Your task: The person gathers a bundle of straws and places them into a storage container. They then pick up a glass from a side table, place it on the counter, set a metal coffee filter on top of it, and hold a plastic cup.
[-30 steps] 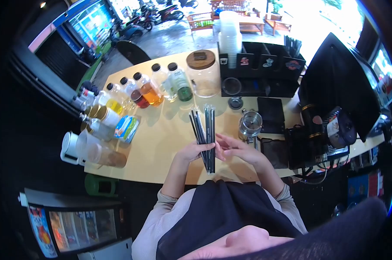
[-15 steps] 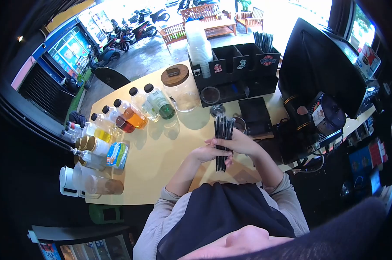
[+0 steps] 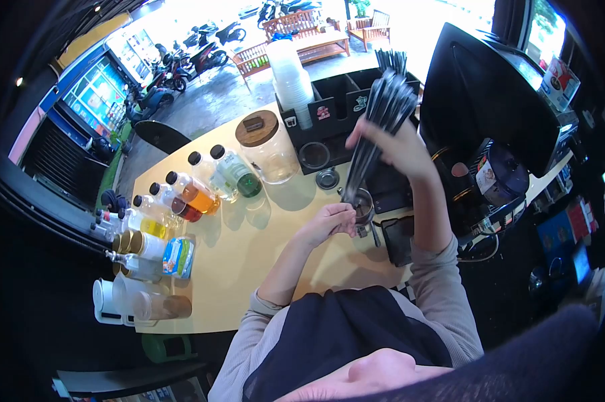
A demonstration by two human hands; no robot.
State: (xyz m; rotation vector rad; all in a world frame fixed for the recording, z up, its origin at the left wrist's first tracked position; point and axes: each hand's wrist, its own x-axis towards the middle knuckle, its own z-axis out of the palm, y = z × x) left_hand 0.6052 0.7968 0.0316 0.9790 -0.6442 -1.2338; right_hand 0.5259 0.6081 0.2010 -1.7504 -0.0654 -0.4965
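My right hand (image 3: 404,151) is raised in front of the black organizer (image 3: 332,110), wrapped around a bundle of thin black straws (image 3: 388,100). The bundle tilts, its upper end blurred by motion. Just below its lower end, my left hand (image 3: 334,221) is closed with fingers curled; whether anything is inside them is hidden. Beside the left hand sits a round metal-rimmed cup (image 3: 362,204), and farther back lies a small round metal piece (image 3: 327,179). More black straws (image 3: 391,61) stand in the organizer's right compartment, partly behind the bundle.
Stacked clear cups (image 3: 292,84) fill the organizer's left side. A glass jar (image 3: 275,157) with a wooden lid stands beside it. Several bottles (image 3: 198,194), a blue-white packet (image 3: 178,257) and containers (image 3: 162,305) line the left edge. A large black machine (image 3: 483,100) stands right.
My right hand has lifted the straws up and to the right, toward the organizer. My left hand has come off the bundle and stays low over the table. The view has shifted slightly.
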